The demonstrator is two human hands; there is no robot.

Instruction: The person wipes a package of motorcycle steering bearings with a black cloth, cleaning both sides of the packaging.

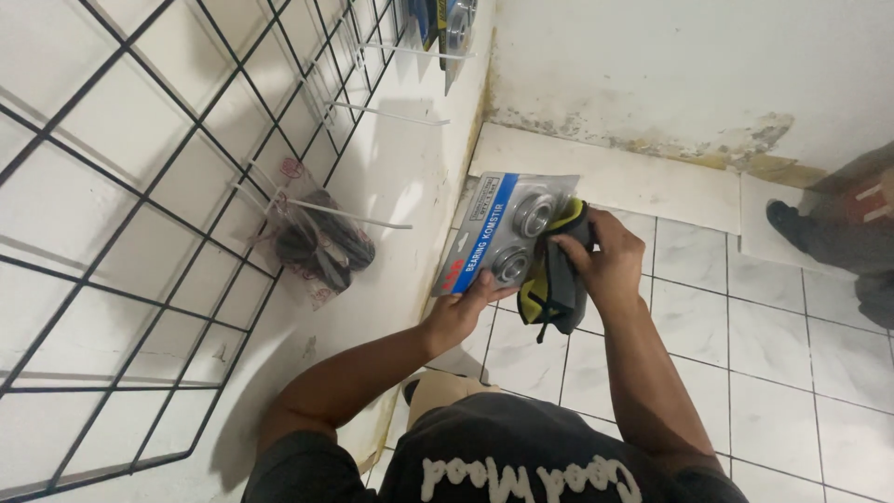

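Beside the white wall with its black wire grid panel (158, 186), the head view shows the left hand (459, 315) closed on the lower edge of a blister pack of two bearings (507, 233), held above the tiled floor (773, 373). Right hand (610, 265) presses a grey-and-yellow cloth (557, 289), gripped shut, against the pack's face. A bagged black part (317, 244) hangs from a grid hook nearby.
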